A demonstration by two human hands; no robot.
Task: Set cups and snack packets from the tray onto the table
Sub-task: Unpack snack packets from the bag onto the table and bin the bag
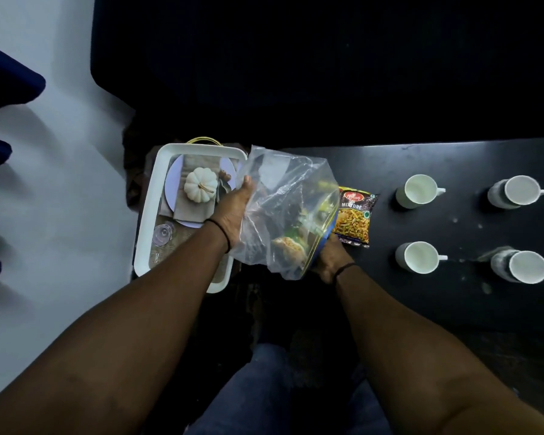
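Observation:
A clear plastic bag with snack packets inside hangs between the white tray and the black table. My left hand grips the bag's upper left edge. My right hand holds its lower right side, partly hidden behind the plastic. A "Mixture" snack packet lies flat on the table just right of the bag. Several white cups stand on the table further right, among them one at the back and one nearer me.
The tray's printed base shows a white pumpkin on a plate. The tray rests on a dark stand left of the table. A pale floor lies to the left, with blue seat edges at the far left. My legs are below.

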